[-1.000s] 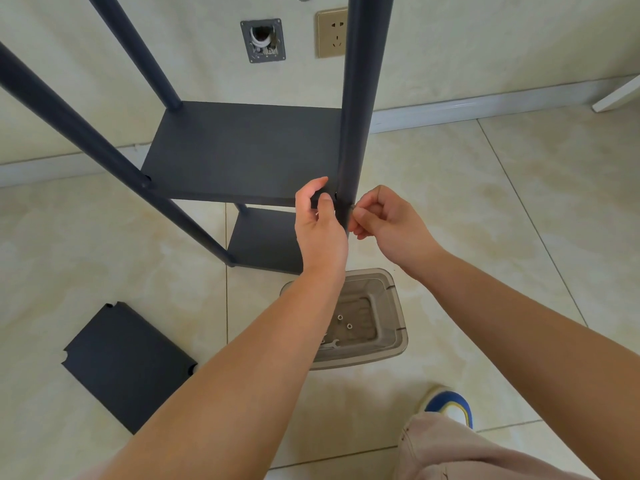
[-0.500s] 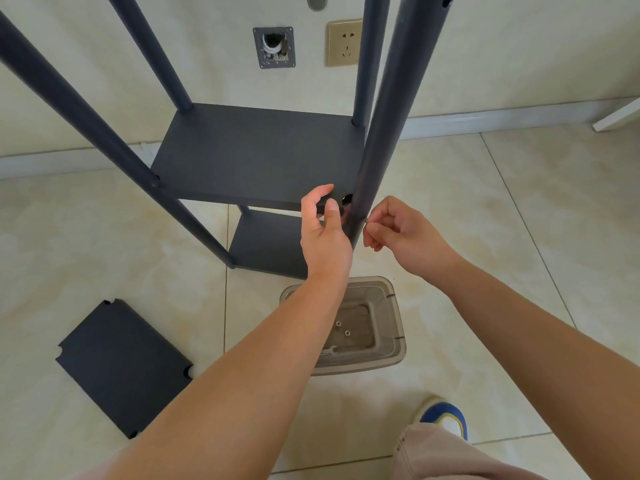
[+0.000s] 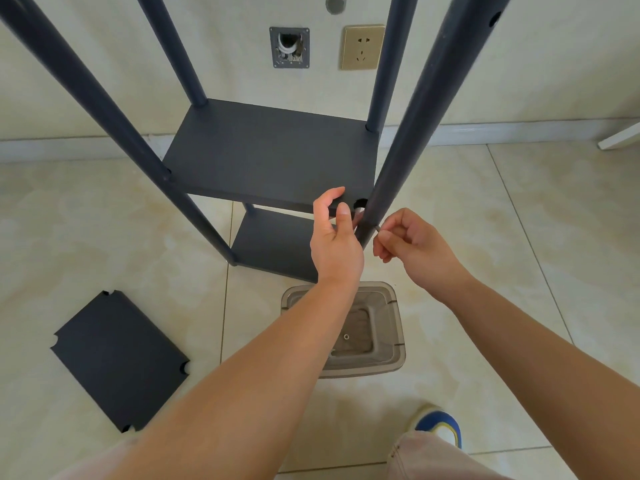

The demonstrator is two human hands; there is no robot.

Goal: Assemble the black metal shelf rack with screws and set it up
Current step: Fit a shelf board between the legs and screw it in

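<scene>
Pale glossy floor tiles meet a cream wall, where a gold socket is set beside an open wall box. On the tiles, close to the wall, the black shelf rack is stood upright, with 4 dark posts and 2 shelves fitted, 1 above the other. The near right post is seen tilted, its lower part beside the front right corner of the upper shelf, where a round notch is exposed. That corner is gripped by the left hand, thumb on top and fingers curled under the edge. A small silvery piece, probably a screw, is pinched by the right hand against the post's right side; it is too small to be told for certain. A loose black shelf panel is laid flat on the tiles at the left. Below the hands, a clear plastic tub is seen on the floor, with a small metal part inside. A blue and white shoe is visible at the bottom.
</scene>
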